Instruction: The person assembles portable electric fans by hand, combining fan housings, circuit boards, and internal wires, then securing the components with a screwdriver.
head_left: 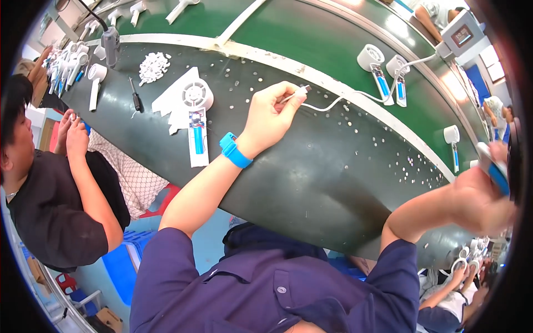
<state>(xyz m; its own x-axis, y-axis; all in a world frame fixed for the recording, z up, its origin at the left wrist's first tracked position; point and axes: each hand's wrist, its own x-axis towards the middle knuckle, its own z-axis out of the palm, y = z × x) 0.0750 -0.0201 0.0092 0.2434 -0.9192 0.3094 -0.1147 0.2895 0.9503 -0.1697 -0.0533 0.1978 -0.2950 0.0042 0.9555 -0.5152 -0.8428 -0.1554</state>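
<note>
My left hand (pixel 271 121), a blue band on its wrist, pinches the plug end of a white USB cable (pixel 325 109). The cable runs right to a small white meter (pixel 462 34) with a screen. At the far right edge my right hand (pixel 482 201), smeared by motion, is closed around a white handheld fan part with a blue battery (pixel 498 176); the rest of it is cut off by the rim. Left of my left hand lies a handheld fan (pixel 196 99), its handle open on a blue battery and wiring, partly over white paper pieces (pixel 168 100).
A green conveyor belt (pixel 316 41) runs along the far side, carrying open fans (pixel 373 60). On the dark table are a screwdriver (pixel 135 95), a heap of small white parts (pixel 154 67) and scattered white dots. A co-worker (pixel 58 202) sits at left; others work at right.
</note>
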